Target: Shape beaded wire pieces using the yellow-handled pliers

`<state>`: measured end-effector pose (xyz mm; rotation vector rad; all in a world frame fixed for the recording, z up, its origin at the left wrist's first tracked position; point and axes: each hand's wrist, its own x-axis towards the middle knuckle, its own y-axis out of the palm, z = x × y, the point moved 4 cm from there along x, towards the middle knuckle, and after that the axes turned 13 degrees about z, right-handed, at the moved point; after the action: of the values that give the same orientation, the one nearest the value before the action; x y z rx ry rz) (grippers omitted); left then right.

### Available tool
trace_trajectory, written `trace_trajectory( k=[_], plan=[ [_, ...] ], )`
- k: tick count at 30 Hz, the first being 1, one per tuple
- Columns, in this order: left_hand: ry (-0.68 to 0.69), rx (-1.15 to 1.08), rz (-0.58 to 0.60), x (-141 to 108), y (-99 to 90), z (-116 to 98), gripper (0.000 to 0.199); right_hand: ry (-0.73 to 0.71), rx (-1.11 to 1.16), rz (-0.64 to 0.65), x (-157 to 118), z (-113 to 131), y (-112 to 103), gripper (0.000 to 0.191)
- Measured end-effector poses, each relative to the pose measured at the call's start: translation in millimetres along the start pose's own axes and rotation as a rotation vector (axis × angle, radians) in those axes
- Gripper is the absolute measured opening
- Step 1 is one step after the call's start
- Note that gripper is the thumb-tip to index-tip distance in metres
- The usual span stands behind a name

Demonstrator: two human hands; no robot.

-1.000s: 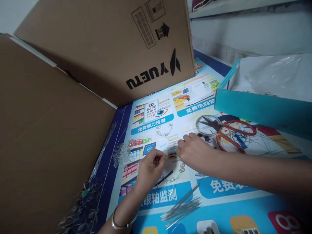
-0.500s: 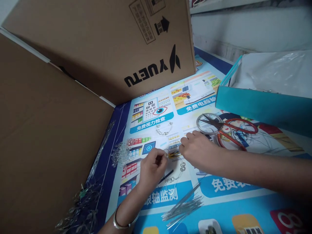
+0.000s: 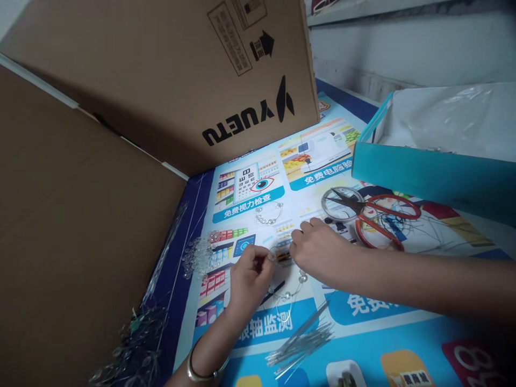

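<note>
My left hand (image 3: 252, 274), a silver bangle on its wrist, is closed in a pinch on a thin wire strung with clear beads. That beaded wire (image 3: 287, 295) loops down onto the printed sheet between my hands. My right hand (image 3: 316, 247) is just to the right, its fingers bent and closed; what they hold is hidden. A small yellow and dark patch shows between the fingertips, too unclear to name. Behind my hands lies a curved beaded wire piece (image 3: 268, 219). A heap of clear beads (image 3: 200, 257) lies left of my left hand.
Red-handled scissors (image 3: 368, 209) lie on a round wire coil (image 3: 341, 188) at right. Cut wires (image 3: 300, 341) lie in front. A teal box (image 3: 423, 166) stands back right. A large cardboard box (image 3: 250, 107) stands behind and left, with tangled wire pieces (image 3: 133, 344) beside it.
The view has shifted slightly, moving things a little to the left. My right hand is a touch closer to my left. Both hands keep nearly the same pose.
</note>
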<state>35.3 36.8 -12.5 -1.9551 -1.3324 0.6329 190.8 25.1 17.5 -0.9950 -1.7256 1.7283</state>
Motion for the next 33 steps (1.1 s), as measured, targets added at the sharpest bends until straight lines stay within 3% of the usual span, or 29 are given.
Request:
trace_trajectory(
  k=[23, 33],
  plan=[
    [0.096, 0.085, 0.083, 2.8, -1.8, -1.9, 0.005, -0.020, -0.073, 0.008, -7.7, -4.2, -2.9, 0.010],
    [0.093, -0.095, 0.096, 5.7, -3.9, -1.1, 0.004, -0.003, -0.072, -0.015, -8.8, -5.5, -2.4, 0.008]
  ],
)
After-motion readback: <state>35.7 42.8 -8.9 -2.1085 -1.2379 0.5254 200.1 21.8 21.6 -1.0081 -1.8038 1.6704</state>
